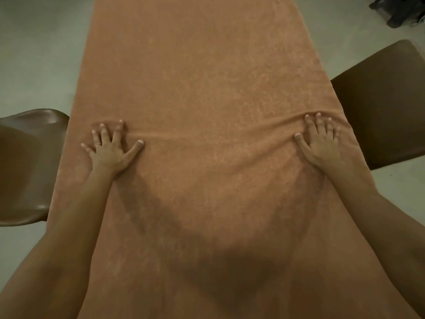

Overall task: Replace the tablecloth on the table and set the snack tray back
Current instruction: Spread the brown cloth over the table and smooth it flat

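Single head view, looking steeply down along tablecloth (202,77), close above

The tablecloth (202,77) is a plain orange-brown cloth with a faint mottled, towel-like texture. It lies spread flat along the whole surface, running from the bottom of the frame up through the centre to the top edge, and its long sides fall over the left and right edges. One low wrinkle crosses it at mid-frame, between the flat left hand (110,148) and right hand (319,139) pressing on it.
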Demonstrator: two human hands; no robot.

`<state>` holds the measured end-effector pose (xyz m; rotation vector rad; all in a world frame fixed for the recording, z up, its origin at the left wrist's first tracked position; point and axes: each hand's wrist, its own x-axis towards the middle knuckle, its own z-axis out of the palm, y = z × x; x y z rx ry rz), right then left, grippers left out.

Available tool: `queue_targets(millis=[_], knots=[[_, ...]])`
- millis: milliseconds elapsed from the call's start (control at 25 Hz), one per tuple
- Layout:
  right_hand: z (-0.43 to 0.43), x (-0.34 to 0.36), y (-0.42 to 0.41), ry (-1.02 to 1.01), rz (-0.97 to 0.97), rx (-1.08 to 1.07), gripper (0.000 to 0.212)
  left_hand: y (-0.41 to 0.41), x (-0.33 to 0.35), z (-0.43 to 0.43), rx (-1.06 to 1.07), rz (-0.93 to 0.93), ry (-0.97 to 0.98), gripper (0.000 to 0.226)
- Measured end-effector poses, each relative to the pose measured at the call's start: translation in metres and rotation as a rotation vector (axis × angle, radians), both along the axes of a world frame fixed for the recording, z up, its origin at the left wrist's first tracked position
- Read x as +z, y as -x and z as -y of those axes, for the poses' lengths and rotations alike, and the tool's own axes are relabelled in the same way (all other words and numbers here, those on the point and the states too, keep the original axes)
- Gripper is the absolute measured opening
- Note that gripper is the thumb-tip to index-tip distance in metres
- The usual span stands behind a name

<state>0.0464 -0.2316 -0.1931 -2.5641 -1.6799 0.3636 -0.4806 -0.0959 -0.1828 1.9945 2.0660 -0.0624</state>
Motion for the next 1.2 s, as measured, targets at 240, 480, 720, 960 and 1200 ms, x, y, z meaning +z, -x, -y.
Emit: queue_targets(millis=[240,480,720,960,1200], knots=[[-0.041,0.005,-0.013,0.086,0.018,0.029,0.068,-0.019,-0.006,-0.014,0.085,0.004,0.073,0.091],[-0.088,0.01,-0.002,-0.022,0.005,-0.03,0.07,-0.038,0.003,-0.043,0.175,-0.015,-0.094,0.087],[-0.064,-0.005,0.047,-0.026,0.023,0.15,0.075,-0.069,-0.02,0.006,0.084,0.056,-0.124,0.075],[-0.062,0.0,0.074,-0.085,-0.016,0.008,0.087,-0.066,-0.017,0.007,-0.012,0.214,-0.126,0.082],[0.059,-0.008,0.222,-0.046,-0.052,0.407,0.071,-0.065,-0.023,0.118,-0.27,0.061,-0.077,0.076]])
